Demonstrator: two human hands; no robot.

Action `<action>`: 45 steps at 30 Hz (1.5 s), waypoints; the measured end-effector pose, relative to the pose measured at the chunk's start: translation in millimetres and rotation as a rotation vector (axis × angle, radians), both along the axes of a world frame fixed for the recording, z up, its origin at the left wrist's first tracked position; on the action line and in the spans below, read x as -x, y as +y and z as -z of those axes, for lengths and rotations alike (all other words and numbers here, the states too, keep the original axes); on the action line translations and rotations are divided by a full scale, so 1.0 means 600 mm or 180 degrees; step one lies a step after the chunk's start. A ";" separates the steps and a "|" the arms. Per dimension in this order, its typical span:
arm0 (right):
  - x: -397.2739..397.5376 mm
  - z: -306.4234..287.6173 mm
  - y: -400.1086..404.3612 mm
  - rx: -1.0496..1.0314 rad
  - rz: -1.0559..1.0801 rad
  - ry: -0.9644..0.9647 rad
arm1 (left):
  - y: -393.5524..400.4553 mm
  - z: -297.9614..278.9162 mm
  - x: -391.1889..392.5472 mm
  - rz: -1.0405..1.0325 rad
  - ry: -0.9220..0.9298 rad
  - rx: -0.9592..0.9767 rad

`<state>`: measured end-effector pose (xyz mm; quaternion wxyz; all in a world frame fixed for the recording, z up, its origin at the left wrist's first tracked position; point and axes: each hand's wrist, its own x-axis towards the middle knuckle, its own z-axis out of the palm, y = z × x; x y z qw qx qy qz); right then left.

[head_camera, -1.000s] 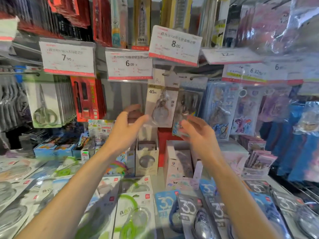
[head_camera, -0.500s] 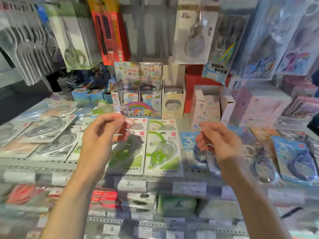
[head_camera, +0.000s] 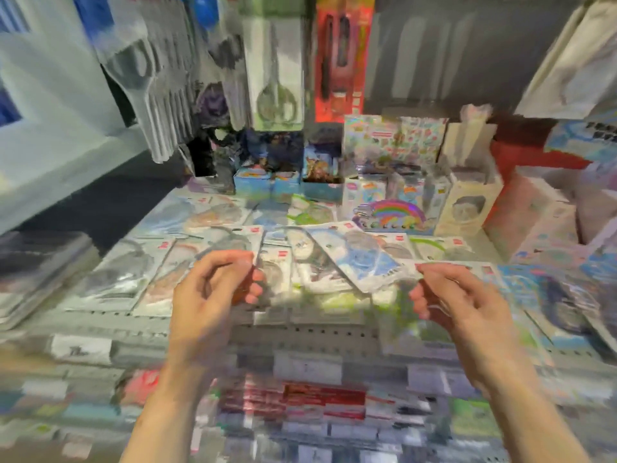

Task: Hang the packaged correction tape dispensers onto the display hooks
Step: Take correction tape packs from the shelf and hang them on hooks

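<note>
Grip unclear: left hand (head_camera: 213, 295), right hand (head_camera: 464, 295) curled over blurred packs (head_camera: 354, 262); contact unreadable.

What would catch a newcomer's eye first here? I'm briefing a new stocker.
Two bare hands low in the middle: the left hand and right hand each pinch a packet among the flat packets spread on the shelf. Behind them sits a rainbow box, with a red pack hanging above.
</note>
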<state>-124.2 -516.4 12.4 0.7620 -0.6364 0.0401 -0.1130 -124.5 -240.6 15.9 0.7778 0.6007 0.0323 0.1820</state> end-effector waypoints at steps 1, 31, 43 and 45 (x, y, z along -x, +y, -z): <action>-0.004 -0.001 0.030 -0.0016 -0.0020 -0.0010 | 0.036 -0.002 -0.005 0.0005 -0.0002 -0.0037; -0.270 0.016 0.358 0.3243 -0.0494 0.0289 | 0.275 0.049 -0.293 0.0595 0.1037 -0.2738; -0.281 -0.008 0.419 0.0248 -0.1289 0.1028 | 0.323 0.005 -0.319 0.0244 0.0755 -0.1679; -0.287 -0.004 0.414 0.0208 -0.1152 0.1039 | 0.350 0.016 -0.331 -0.0044 0.0777 -0.2511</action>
